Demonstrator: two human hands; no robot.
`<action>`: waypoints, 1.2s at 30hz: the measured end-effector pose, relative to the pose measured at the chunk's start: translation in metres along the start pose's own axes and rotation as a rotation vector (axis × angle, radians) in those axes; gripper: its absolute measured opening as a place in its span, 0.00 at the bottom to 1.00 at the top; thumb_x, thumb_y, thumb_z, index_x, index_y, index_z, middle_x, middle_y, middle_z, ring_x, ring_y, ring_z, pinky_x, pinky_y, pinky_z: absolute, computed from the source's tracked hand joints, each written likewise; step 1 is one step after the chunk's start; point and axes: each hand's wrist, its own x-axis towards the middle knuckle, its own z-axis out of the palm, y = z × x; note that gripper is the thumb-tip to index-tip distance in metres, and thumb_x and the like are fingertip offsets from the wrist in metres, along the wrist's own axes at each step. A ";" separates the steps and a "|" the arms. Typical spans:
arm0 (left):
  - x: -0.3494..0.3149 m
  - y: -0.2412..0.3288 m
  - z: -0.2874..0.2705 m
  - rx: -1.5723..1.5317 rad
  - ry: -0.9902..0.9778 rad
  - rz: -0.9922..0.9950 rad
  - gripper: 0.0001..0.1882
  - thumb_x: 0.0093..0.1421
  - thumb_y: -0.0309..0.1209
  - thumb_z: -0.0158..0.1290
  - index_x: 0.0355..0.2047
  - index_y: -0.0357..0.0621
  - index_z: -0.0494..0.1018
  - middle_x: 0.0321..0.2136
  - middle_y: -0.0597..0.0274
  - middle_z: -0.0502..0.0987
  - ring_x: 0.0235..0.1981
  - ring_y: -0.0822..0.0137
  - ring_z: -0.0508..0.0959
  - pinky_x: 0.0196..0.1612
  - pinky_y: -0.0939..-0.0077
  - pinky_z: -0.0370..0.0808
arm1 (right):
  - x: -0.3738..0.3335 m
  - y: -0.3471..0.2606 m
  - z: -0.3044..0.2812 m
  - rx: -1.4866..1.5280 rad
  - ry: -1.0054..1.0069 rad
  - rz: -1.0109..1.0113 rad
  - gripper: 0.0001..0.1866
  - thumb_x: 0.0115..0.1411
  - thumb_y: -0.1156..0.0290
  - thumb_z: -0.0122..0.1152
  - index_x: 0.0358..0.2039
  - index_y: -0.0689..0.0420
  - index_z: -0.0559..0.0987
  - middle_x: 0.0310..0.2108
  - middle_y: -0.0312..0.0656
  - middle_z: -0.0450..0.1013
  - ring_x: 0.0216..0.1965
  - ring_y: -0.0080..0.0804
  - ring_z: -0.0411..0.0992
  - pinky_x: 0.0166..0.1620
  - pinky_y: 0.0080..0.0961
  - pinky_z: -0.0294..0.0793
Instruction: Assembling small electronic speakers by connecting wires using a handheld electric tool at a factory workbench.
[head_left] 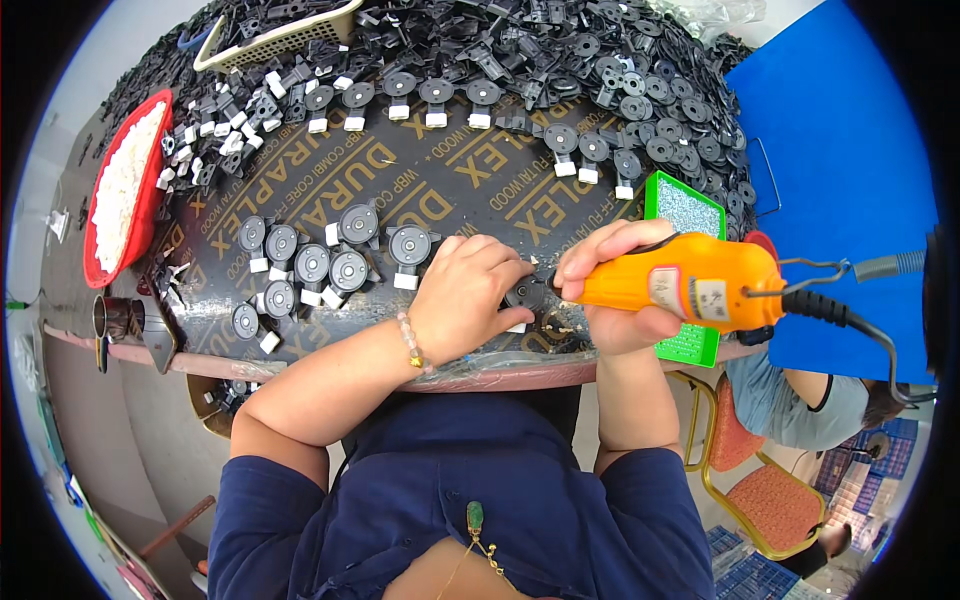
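Note:
My right hand point(618, 300) is wrapped round an orange electric screwdriver point(735, 283), whose cord trails off to the right. The tool lies almost level, its front end pointing left at a black round plastic part point(524, 292). Fingers and thumb of my left hand point(468, 288) close about that part and hold it on the table; a white tab shows at its lower edge. Just left of this hand sits a finished-looking black disc part with a white tab point(410, 245). More of the same, such as this disc part point(312, 263), lie grouped further left.
Heaped black parts point(520, 50) cover the far side of the dark table point(440, 160). A green tray point(713, 345) of small metal pieces stands under the screwdriver. At left are a red basket point(160, 170) of white pieces and a tape roll point(122, 318). Another person point(800, 400) sits at right.

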 end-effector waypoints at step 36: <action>0.001 0.011 0.010 -0.016 0.011 0.021 0.34 0.45 0.43 0.68 0.52 0.42 0.73 0.44 0.56 0.76 0.48 0.56 0.73 0.51 0.62 0.65 | -0.023 -0.051 -0.145 -0.426 0.468 -0.247 0.42 0.52 0.29 0.57 0.44 0.59 0.70 0.25 0.44 0.72 0.21 0.30 0.71 0.26 0.26 0.73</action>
